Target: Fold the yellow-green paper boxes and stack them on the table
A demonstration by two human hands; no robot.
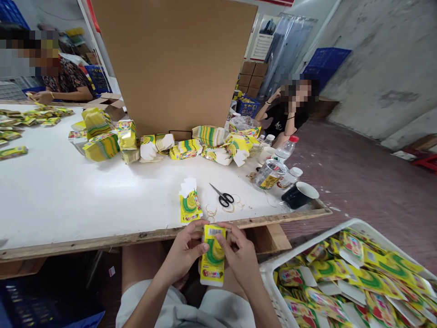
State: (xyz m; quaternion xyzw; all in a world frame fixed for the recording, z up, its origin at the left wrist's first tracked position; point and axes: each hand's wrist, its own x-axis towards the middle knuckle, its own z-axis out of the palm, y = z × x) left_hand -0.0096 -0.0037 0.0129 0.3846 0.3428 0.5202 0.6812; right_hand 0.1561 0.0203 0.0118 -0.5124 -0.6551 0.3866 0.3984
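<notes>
We are seeing flat cartons [190, 202] lying just left of the scissors [221, 195], presumably for easy reach, and a white crate [269, 279] of printed cartons [368, 273] standing to their right, nearer us, likely placed close for handiness. Nearer us than the scissors, our left hand [189, 249] is pinching the yellow carton's [214, 257] left edge; our right hand [238, 248] is gripping its right side, thumb across the front, probably steadying it.

Left forearm [148, 296] and right forearm [261, 298] bare, angled inward from below. Left hand [184, 250] and right hand [241, 250] level, close together above the lap, both in a pinch. Left thumb [198, 249] points inward; right thumb [222, 243] slants upward. Index fingers [197, 222] arched forward. Remaining fingers partly hidden, apparently curled.
</notes>
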